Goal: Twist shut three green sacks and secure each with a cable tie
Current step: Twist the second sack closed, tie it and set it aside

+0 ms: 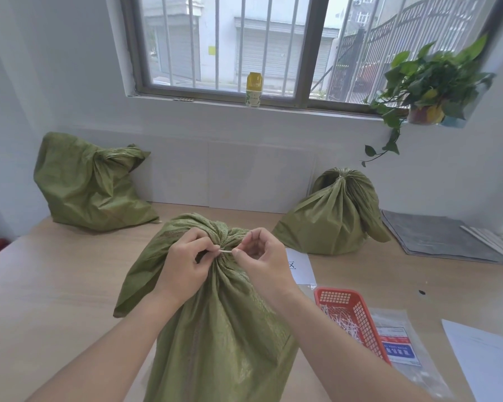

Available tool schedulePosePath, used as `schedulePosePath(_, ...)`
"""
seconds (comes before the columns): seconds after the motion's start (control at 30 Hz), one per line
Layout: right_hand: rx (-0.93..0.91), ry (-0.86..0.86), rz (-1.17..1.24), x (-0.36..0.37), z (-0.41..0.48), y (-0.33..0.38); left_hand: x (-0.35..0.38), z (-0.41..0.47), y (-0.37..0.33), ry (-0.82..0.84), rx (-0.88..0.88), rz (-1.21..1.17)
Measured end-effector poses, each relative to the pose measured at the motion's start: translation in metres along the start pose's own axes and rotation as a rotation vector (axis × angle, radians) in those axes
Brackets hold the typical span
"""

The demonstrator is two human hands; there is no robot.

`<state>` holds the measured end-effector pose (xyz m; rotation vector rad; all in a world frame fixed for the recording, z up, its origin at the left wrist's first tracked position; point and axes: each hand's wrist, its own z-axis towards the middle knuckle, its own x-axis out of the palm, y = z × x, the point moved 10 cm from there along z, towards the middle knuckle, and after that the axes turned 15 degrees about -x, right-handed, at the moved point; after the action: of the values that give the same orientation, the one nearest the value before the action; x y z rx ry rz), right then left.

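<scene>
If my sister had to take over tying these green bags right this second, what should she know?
Left hand and right hand each pinch an end of the cable tie at the twisted neck of the near sack.
Far-right sack: neck cinched, apparently tied.
Far-left sack: neck bunched; no tie can be made out.
Spare ties lie in the red basket.
To do: pull this tie tight, then check the far-left sack.

A plain workroom: wooden table (55, 285), barred window (230, 44), potted plant (430, 82).

bare forearms (114, 352), bare hands (183, 268)
</scene>
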<state>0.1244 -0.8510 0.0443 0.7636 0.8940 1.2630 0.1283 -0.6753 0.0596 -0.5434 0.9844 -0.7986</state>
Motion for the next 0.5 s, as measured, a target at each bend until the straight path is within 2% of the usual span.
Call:
schedulePosePath(0.17, -0.082, 0.276, -0.444, 0.014, 0.010, 0.006, 0.000, -0.002, -0.008, 0.017, 0.053, 0.003)
schedulePosePath(0.27, -0.129, 0.464, -0.608, 0.029, 0.013, 0.008, 0.002, -0.003, -0.014, 0.034, 0.093, 0.002)
schedulePosePath(0.4, -0.049, 0.620, -0.616, 0.039, 0.009, 0.001, 0.005, -0.004, -0.015, 0.057, 0.123, -0.014)
schedulePosePath(0.5, 0.033, 0.610, -0.434, 0.041, 0.003, -0.002, 0.004, -0.010, -0.018, 0.058, 0.163, -0.024)
